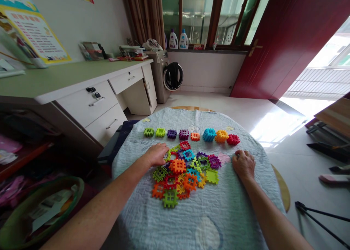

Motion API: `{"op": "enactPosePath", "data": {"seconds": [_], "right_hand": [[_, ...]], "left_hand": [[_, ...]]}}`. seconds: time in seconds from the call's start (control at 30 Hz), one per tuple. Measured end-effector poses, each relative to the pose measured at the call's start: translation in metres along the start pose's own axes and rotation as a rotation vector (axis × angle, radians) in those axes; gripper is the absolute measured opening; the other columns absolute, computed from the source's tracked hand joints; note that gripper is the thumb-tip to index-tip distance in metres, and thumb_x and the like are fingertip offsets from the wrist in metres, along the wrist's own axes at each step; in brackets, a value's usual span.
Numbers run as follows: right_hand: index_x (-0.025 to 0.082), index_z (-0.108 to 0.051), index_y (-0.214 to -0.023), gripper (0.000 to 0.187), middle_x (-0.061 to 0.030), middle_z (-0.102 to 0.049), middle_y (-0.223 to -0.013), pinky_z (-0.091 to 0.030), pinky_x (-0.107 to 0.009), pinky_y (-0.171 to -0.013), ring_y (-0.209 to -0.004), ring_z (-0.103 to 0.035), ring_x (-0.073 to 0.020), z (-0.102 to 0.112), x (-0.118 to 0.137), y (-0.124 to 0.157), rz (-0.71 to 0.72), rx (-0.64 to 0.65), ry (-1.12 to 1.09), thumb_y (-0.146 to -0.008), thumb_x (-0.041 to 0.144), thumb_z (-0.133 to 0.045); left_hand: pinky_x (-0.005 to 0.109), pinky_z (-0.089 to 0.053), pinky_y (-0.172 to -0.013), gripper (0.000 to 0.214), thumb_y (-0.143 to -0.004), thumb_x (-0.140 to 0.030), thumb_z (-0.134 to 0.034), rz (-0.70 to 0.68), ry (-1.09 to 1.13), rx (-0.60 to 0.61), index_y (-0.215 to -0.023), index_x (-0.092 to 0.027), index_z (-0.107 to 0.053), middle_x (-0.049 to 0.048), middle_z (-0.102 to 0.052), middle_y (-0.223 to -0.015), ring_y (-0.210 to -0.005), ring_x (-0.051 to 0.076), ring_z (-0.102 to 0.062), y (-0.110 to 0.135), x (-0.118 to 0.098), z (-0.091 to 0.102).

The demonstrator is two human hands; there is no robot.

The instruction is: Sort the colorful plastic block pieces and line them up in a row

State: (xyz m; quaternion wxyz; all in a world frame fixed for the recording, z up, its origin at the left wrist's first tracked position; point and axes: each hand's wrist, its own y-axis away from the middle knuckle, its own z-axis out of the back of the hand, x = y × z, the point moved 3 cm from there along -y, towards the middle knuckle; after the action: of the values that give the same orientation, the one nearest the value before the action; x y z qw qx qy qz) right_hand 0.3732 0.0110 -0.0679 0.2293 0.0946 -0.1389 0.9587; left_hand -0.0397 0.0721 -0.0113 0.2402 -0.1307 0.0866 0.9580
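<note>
Orange and green plastic blocks (177, 166) heap against the flat, open left hand (156, 155) (the right hand (243, 165) sits half-curled on the quilt (218, 213), its hold unclear).

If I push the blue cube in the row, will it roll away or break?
The blue cube looks built from plastic grid pieces, so it's probably light and fairly stiff. Its flat sides and the soft quilt under it suggest it would slide or tip, not roll. A hard push might pop a piece loose.
</note>
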Motion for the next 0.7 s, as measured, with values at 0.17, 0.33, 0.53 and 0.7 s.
{"op": "enactPosePath", "data": {"seconds": [0.17, 0.33, 0.53, 0.7], "right_hand": [[0.017, -0.067, -0.106, 0.029, -0.0119, -0.061, -0.111, -0.039, -0.039, -0.088, -0.102, -0.051, -0.0275, 0.000, 0.000, 0.000, 0.005, -0.008, 0.001, -0.086, 0.026, -0.048], [0.018, -0.067, -0.106, 0.029, -0.0119, -0.061, -0.111, -0.039, -0.038, -0.089, -0.103, -0.051, -0.0278, 0.000, 0.000, 0.000, 0.003, -0.012, 0.005, -0.085, 0.025, -0.048], [0.018, -0.067, -0.105, 0.029, -0.0112, -0.061, -0.113, -0.039, -0.038, -0.088, -0.103, -0.052, -0.0278, 0.000, 0.000, 0.000, 0.004, -0.003, 0.011, -0.086, 0.026, -0.047], [0.019, -0.066, -0.105, 0.029, -0.0111, -0.061, -0.113, -0.040, -0.038, -0.087, -0.102, -0.052, -0.0276, 0.000, -0.001, 0.000, 0.010, -0.004, 0.021, -0.086, 0.027, -0.046]], "left_hand": [[0.036, -0.044, -0.097, 0.032, -0.054, -0.013, -0.074, -0.002, 0.000, 0.030, -0.083, -0.024, -0.068, 0.0058, -0.066, -0.101, -0.105, 0.029, -0.059, -0.001, -0.004, 0.005], [0.038, -0.045, -0.094, 0.028, -0.052, -0.014, -0.072, -0.034, -0.014, 0.056, -0.077, -0.024, -0.066, 0.0045, -0.064, -0.092, -0.099, 0.030, -0.060, -0.001, -0.007, 0.005], [0.036, -0.045, -0.093, 0.033, -0.055, -0.020, -0.071, -0.033, -0.094, 0.000, -0.087, -0.023, -0.069, 0.0062, -0.064, -0.097, -0.099, 0.029, -0.059, -0.003, 0.007, 0.025], [0.035, -0.043, -0.099, 0.043, -0.059, -0.022, -0.070, 0.015, -0.177, -0.109, -0.102, -0.021, -0.068, 0.0084, -0.063, -0.107, -0.106, 0.028, -0.057, -0.033, 0.042, 0.062]]}}
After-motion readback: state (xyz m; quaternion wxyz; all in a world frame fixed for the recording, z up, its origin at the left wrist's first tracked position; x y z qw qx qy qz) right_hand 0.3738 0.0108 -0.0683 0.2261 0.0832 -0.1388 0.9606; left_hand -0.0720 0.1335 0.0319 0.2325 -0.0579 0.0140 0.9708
